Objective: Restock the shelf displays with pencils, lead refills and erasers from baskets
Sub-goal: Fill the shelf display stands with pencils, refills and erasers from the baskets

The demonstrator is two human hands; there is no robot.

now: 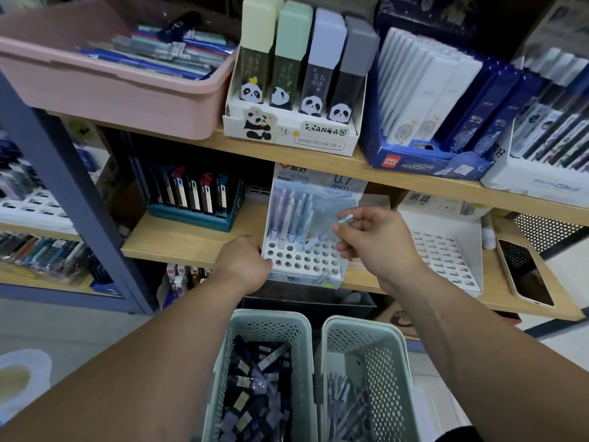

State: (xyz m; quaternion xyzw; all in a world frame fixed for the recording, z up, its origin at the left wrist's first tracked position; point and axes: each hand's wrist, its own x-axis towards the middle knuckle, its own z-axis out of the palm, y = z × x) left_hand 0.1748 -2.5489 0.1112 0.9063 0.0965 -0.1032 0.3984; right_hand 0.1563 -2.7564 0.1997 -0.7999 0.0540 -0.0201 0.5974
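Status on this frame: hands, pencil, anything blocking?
Left hand grips display stand edge. Right hand pinches pencil, angled toward stand's holes. Front holes open, nothing in the way.

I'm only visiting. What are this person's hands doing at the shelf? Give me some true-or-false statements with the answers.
1. The right hand pinches a pencil. True.
2. The left hand hangs free. False: it grips the left edge of the white stand.
3. Every hole in the white stand is filled. False: most are empty.
4. A phone lies on the shelf. True.
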